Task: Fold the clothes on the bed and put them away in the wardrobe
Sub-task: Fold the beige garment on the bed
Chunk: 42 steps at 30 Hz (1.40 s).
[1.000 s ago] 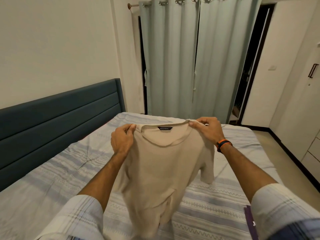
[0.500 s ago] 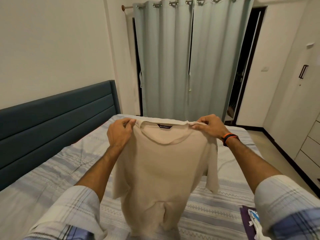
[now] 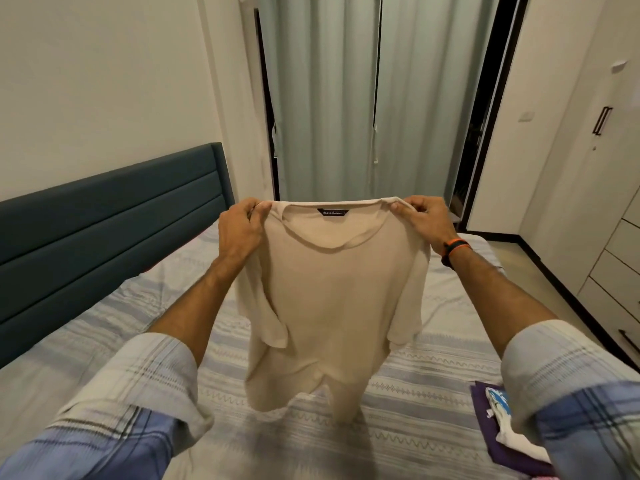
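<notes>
The bed fills the lower half of the view, covered in a striped sheet, with a dark headboard along its left side. Beyond its far end hang pale curtains, and to their right stands a dark doorway. The wardrobe runs down the right edge, with a dark handle on its door and drawers below.

A beige shirt hangs in the air over the middle of the bed, held up by its shoulders, front facing the camera, with a dark label inside the collar. Its sleeves droop at both sides and its hem dangles just above the sheet; whether it touches cannot be told.

The left hand pinches the shirt's left shoulder, fingers curled around the fabric. The right hand pinches the other shoulder the same way, with an orange band on its wrist.

At the lower right, a purple cloth lies on the bed with a white garment on top, partly hidden by the right sleeve.
</notes>
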Motion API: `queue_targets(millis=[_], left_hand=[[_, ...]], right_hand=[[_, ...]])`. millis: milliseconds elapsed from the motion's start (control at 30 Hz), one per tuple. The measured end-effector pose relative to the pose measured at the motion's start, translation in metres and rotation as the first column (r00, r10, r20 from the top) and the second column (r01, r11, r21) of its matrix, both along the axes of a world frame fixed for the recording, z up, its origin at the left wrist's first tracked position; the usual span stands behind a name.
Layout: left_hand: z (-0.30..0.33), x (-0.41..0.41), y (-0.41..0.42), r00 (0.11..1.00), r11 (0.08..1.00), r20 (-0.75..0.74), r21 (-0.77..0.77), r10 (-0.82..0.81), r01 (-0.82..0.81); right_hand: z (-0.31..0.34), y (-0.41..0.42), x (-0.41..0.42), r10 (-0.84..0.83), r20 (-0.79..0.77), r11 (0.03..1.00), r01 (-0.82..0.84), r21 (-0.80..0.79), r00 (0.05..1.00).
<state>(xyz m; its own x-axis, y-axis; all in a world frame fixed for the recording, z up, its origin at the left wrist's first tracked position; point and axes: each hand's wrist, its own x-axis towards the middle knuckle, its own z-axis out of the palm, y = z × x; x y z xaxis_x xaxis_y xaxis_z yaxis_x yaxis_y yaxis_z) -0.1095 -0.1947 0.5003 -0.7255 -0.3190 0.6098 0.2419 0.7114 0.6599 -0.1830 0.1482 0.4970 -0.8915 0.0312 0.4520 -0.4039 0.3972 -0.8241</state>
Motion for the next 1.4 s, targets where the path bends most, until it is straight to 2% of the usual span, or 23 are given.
queue_targets(millis=[133, 267, 367, 467, 600, 733, 900, 1000, 1067, 1133, 1167, 1200, 1233, 1300, 1333, 1400], left_hand=[[0.012, 0.005, -0.005, 0.998, 0.999, -0.06, -0.048, -0.016, 0.013], [0.017, 0.007, -0.012, 0.999, 0.995, -0.042, -0.1, -0.02, 0.016], [0.013, 0.012, -0.013, 0.999, 0.998, -0.033, -0.062, 0.002, -0.004], [0.014, 0.014, -0.011, 0.999, 0.999, -0.039, -0.003, 0.032, -0.032], [0.015, 0.018, -0.012, 1.0, 0.999, 0.001, -0.039, 0.012, -0.012], [0.014, 0.024, -0.007, 0.999, 1.0, -0.031, -0.028, -0.008, 0.007], [0.008, 0.028, -0.011, 0.986, 0.993, 0.119, -0.004, -0.12, 0.121], [0.009, 0.039, -0.013, 0.947, 0.966, 0.199, 0.107, -0.252, 0.235], [0.011, 0.051, -0.011, 0.889, 0.9, 0.23, 0.289, -0.396, 0.326], [0.01, 0.06, -0.011, 0.778, 0.739, 0.242, 0.559, -0.58, 0.377], [0.007, 0.061, -0.009, 0.734, 0.643, 0.223, 0.678, -0.642, 0.356], [0.001, 0.058, -0.005, 0.736, 0.615, 0.236, 0.732, -0.634, 0.295], [-0.005, 0.053, -0.001, 0.78, 0.664, 0.288, 0.719, -0.556, 0.207], [-0.024, 0.04, 0.004, 0.866, 0.871, 0.445, 0.491, -0.225, -0.026], [-0.032, 0.036, 0.008, 0.88, 0.911, 0.466, 0.397, -0.093, -0.114], [-0.041, 0.034, 0.02, 0.885, 0.925, 0.464, 0.347, -0.027, -0.154]], right_hand=[[0.02, 0.001, 0.01, -0.045, -0.088, 0.999, 0.043, -0.028, 0.995], [0.025, 0.002, 0.012, -0.014, -0.076, 0.995, 0.022, 0.099, 0.997], [0.022, 0.003, 0.017, 0.02, -0.047, 0.986, -0.012, 0.167, 0.999], [0.022, 0.0, 0.021, 0.047, -0.072, 0.99, -0.036, 0.139, 0.996], [0.022, -0.001, 0.022, 0.074, -0.043, 0.985, -0.066, 0.161, 0.996], [0.02, 0.002, 0.023, 0.08, -0.051, 0.992, -0.075, 0.098, 0.995], [0.012, 0.01, 0.026, 0.179, 0.016, 0.979, -0.18, 0.096, 0.984], [0.016, 0.017, 0.04, 0.304, 0.108, 0.951, -0.308, 0.029, 0.947], [0.02, 0.025, 0.048, 0.41, 0.251, 0.909, -0.416, -0.032, 0.877], [0.018, 0.032, 0.05, 0.521, 0.368, 0.852, -0.493, -0.177, 0.77], [0.013, 0.033, 0.05, 0.528, 0.397, 0.849, -0.476, -0.23, 0.75], [0.007, 0.029, 0.048, 0.478, 0.417, 0.878, -0.418, -0.232, 0.773], [-0.001, 0.022, 0.044, 0.369, 0.42, 0.929, -0.342, -0.141, 0.829], [-0.016, 0.003, 0.043, 0.115, 0.357, 0.969, -0.183, 0.163, 0.927], [-0.022, -0.008, 0.042, 0.032, 0.308, 0.957, -0.118, 0.263, 0.951], [-0.033, -0.027, 0.045, -0.026, 0.244, 0.953, -0.05, 0.298, 0.969]])
